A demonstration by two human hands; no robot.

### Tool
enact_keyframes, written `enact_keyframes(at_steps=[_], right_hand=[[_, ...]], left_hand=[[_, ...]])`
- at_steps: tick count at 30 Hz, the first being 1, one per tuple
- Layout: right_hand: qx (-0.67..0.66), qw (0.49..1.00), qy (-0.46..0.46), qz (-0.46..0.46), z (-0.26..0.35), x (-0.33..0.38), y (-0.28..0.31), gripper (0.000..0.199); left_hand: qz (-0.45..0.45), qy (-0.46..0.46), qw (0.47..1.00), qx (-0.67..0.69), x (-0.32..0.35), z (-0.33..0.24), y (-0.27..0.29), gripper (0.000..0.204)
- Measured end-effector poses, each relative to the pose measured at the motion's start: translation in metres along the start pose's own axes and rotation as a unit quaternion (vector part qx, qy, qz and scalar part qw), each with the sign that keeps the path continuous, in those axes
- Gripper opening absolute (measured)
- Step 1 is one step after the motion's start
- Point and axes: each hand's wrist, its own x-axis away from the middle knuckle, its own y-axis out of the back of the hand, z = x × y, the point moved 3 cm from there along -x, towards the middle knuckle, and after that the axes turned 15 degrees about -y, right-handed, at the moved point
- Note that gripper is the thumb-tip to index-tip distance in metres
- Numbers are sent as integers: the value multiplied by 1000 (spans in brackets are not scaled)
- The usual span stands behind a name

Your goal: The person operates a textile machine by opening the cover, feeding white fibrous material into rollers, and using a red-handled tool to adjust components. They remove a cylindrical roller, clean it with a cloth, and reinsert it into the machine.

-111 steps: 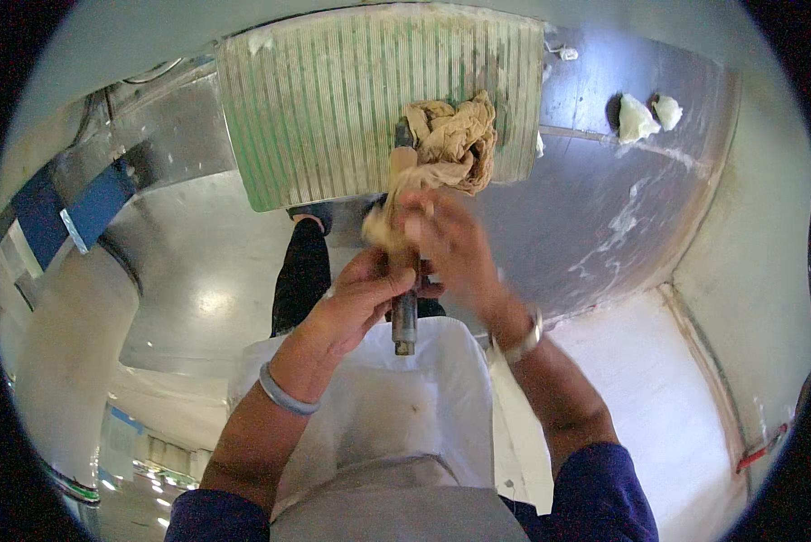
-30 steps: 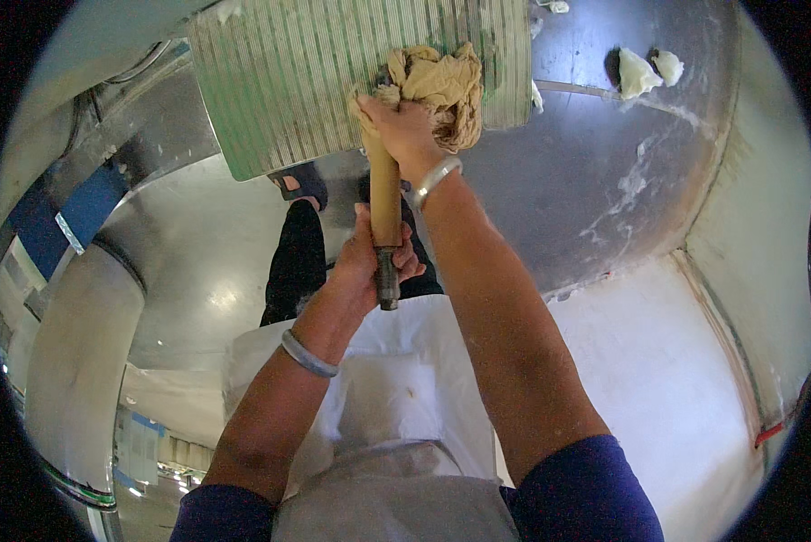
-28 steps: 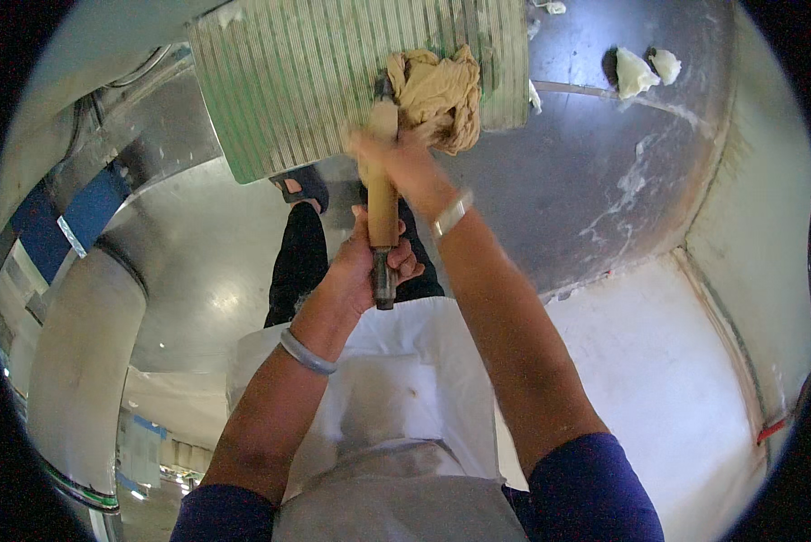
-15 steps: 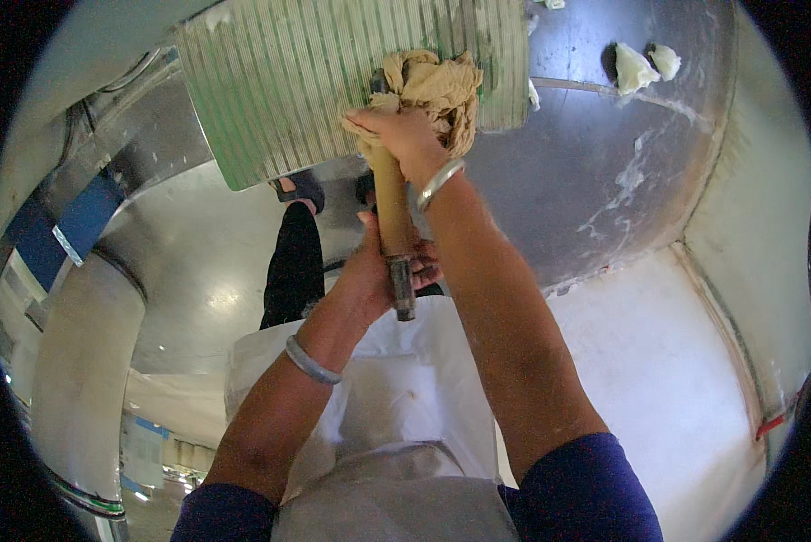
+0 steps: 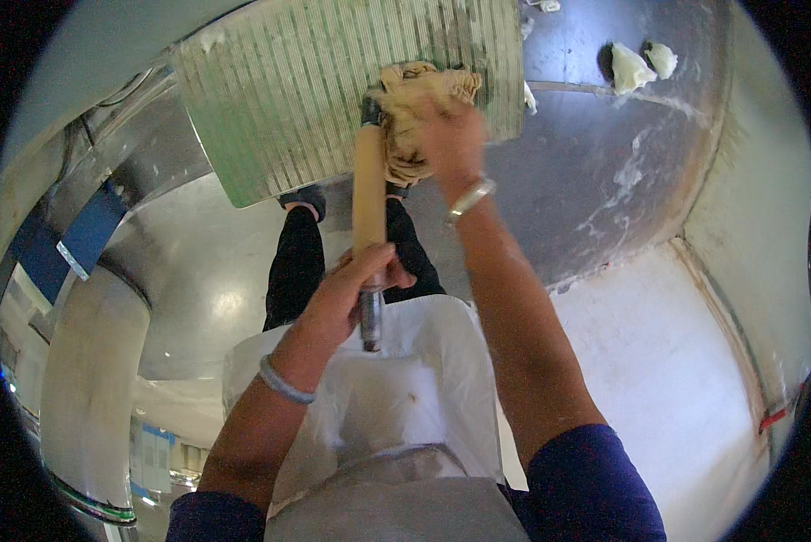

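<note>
My left hand is closed around the near end of a tan roller with dark metal shaft ends. The roller points away from me, and its far shaft end lies over the edge of a green-and-cream ribbed board. Beside that far end is a crumpled tan cloth with dark stains, bunched on the board. My right hand is over the right side of the cloth. Motion smears its fingers, so its grip on the cloth is unclear.
The ribbed board spans the top, with a metal surface to its right. Two crumpled white pieces lie on that surface. A pale wall curves along the right. Blue panels and a pale cylinder stand at left.
The cloth has come off the roller and now lies beside it. My right hand has moved right, away from the roller. My left hand has drawn the roller slightly left and nearer me.
</note>
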Motion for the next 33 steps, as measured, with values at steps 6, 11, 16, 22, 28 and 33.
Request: enact_keyframes(at_steps=[6,11,16,22,28,33], right_hand=[[238,955,160,-76,13,16,31,74],[353,921,152,-66,-7,13,-12,89],[249,937,243,14,-6,-19,22,77],[-200,961,122,149,21,-33,92,63],[-430,889,147,46,13,-62,67,63],[-63,949,291,-100,-19,-64,38,59]], left_hand=[[-61,16,993,-100,42,-26,45,31],[-57,-40,995,-75,47,-29,65,29],[-54,-54,995,-59,50,-26,67,29],[-70,-45,996,-28,50,-21,59,28],[-39,-47,998,-6,49,-19,51,26],[-52,-49,997,-15,43,-18,53,27]])
